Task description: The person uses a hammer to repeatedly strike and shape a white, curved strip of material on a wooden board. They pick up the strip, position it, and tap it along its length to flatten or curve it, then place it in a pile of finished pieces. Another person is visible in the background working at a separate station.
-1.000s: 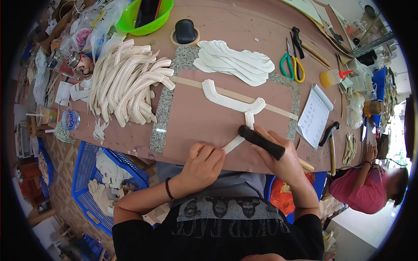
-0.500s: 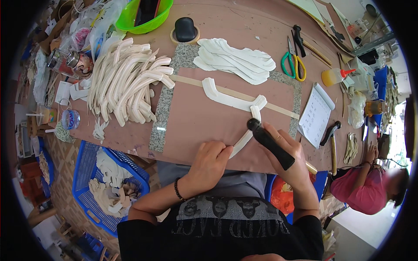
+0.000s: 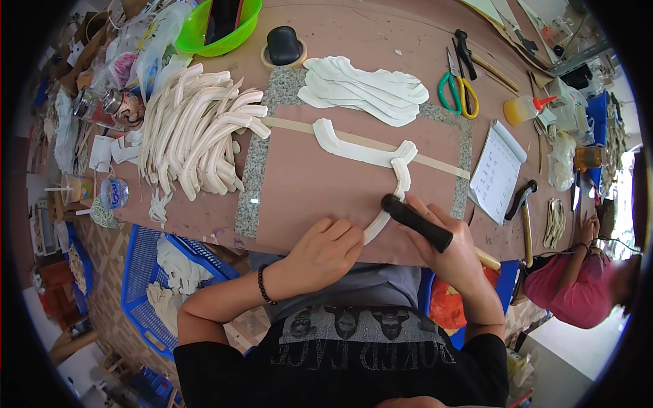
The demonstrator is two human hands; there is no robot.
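The cream strip lies curved on the surface, just right of the frame's centre, its upper end seemingly touching a white bent piece. The left hand has its fingers bunched together at the strip's lower end (whether they pinch it or merely press, I cannot tell). The right hand has its fingers curled around the hammer, whose black head is at the strip's lower half, contact unclear. I judge this strip partly worked: the upper stretch looks shaped, the lower part seems left to do. Farther out, the heap of ridged strips at centre left looks finished, while the stack of flat white pieces at upper centre seems unworked. Scissors lie at upper right, apparently unused.
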